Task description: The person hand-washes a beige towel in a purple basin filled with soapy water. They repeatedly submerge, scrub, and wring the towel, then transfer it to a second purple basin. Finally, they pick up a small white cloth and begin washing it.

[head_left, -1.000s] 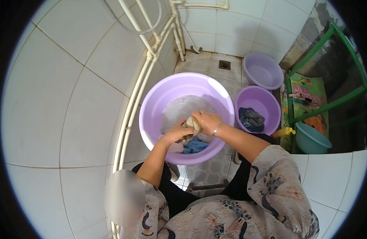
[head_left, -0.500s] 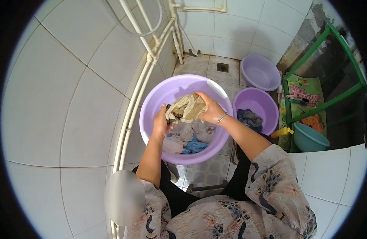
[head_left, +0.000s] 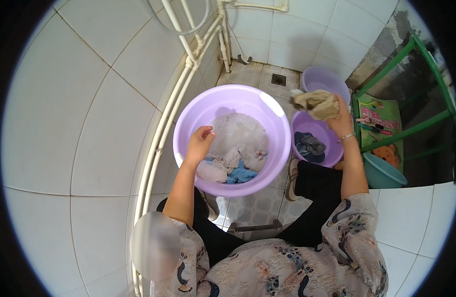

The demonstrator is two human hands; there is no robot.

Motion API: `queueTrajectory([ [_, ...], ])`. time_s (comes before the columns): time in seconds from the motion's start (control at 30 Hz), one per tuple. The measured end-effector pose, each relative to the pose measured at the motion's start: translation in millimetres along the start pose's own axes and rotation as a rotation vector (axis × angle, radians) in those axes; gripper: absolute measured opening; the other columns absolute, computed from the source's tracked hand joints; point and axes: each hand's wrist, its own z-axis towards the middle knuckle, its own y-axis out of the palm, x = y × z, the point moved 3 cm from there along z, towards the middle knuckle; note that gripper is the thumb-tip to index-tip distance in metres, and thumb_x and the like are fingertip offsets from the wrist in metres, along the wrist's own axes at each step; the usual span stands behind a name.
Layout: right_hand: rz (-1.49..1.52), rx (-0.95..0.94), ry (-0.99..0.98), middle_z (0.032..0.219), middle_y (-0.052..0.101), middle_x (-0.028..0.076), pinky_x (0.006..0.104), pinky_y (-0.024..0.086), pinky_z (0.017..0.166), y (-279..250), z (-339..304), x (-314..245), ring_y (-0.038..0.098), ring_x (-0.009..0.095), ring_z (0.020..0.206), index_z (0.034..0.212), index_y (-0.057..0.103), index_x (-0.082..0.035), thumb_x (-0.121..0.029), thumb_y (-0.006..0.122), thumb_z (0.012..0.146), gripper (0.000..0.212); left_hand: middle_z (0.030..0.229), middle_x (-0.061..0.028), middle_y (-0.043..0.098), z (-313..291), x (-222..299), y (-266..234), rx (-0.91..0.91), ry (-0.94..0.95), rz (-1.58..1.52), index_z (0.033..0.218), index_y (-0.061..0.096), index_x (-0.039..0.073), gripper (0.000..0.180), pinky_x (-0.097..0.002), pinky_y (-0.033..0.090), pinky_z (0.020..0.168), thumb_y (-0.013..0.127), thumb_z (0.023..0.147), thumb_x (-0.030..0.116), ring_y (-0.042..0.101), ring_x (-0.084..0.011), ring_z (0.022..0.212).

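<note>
In my right hand (head_left: 340, 118) is a bunched wet beige cloth (head_left: 319, 105), with a darker patch at its left end. My right arm reaches out so that the cloth hangs above the smaller purple basin (head_left: 332, 157). Dark blue-grey clothing (head_left: 310, 147) lies in that basin. My left hand (head_left: 202, 140) is held over the left side of the large purple basin (head_left: 187, 111), its fingers loosely curled and holding nothing. Soapy water (head_left: 238, 131) fills the large basin's bottom, where pale laundry (head_left: 233, 157) and a blue cloth (head_left: 242, 173) lie at the near side.
Behind the smaller basin stands another light purple basin (head_left: 312, 76). To the right are a green metal frame (head_left: 416, 133) and a teal bowl (head_left: 384, 172). Pale pipes (head_left: 163, 128) run along the left wall. A square drain (head_left: 278, 79) is set in the tiled floor.
My right hand has carried the beige cloth from over the large basin to the right, above the smaller one. My left hand has let go of the cloth and stayed over the large basin.
</note>
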Motion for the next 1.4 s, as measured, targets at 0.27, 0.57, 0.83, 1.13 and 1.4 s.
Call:
queueTrajectory([
  [0.27, -0.316, -0.061, 0.175, 0.13, 0.046, 0.02, 0.039, 0.038, 0.099, 19, 6, 63, 0.045, 0.034, 0.12, 0.132, 0.042, -0.009, -0.029, 0.075, 0.069, 0.073, 0.099, -0.0148, 0.064, -6, -22, 2, -0.271, 0.014, 0.388, 0.108, 0.061, 0.005, 0.036, -0.0347, 0.047, 0.079, 0.066, 0.074, 0.016, 0.061, -0.0258, 0.09],
  [0.57, 0.101, -0.41, -0.176, 0.111, 0.061, 0.015, 0.0347, 0.046, 0.087, 127, -10, -93, 0.059, 0.029, 0.102, 0.112, 0.06, -0.008, -0.022, 0.063, 0.079, 0.036, 0.1, -0.0116, 0.065, -22, -53, 1, -0.462, -0.042, 0.966, 0.105, 0.064, 0.01, 0.041, -0.0391, 0.047, 0.082, 0.067, 0.065, 0.016, 0.061, -0.0298, 0.096],
  [0.83, 0.068, -0.693, -0.211, 0.108, 0.063, 0.012, 0.0342, 0.046, 0.085, 207, -22, -131, 0.059, 0.026, 0.096, 0.109, 0.062, -0.009, -0.02, 0.063, 0.08, 0.031, 0.088, -0.0105, 0.066, -20, -45, 11, -0.498, -0.145, 0.996, 0.083, 0.067, 0.011, 0.019, -0.0405, 0.048, 0.072, 0.061, 0.065, 0.015, 0.063, -0.0297, 0.086],
  [1.13, -0.064, -1.19, -0.266, 0.12, 0.057, 0.014, 0.0344, 0.042, 0.094, 276, -61, -138, 0.055, 0.027, 0.11, 0.122, 0.055, -0.01, -0.013, 0.06, 0.076, 0.047, 0.079, -0.0053, 0.06, -30, -19, -4, -0.628, -0.179, 0.496, 0.086, 0.059, 0.006, 0.011, -0.0312, 0.044, 0.07, 0.056, 0.08, 0.015, 0.055, -0.0173, 0.077],
  [1.4, 0.32, -1.365, 0.067, 0.104, 0.059, 0.006, 0.0309, 0.048, 0.08, 255, -63, -165, 0.057, 0.018, 0.096, 0.115, 0.051, -0.001, -0.019, 0.069, 0.077, 0.045, 0.087, -0.0005, 0.056, -29, 20, -21, -0.419, -0.213, -0.452, 0.094, 0.054, 0.006, 0.007, -0.0268, 0.044, 0.077, 0.05, 0.09, 0.01, 0.053, -0.0118, 0.083],
])
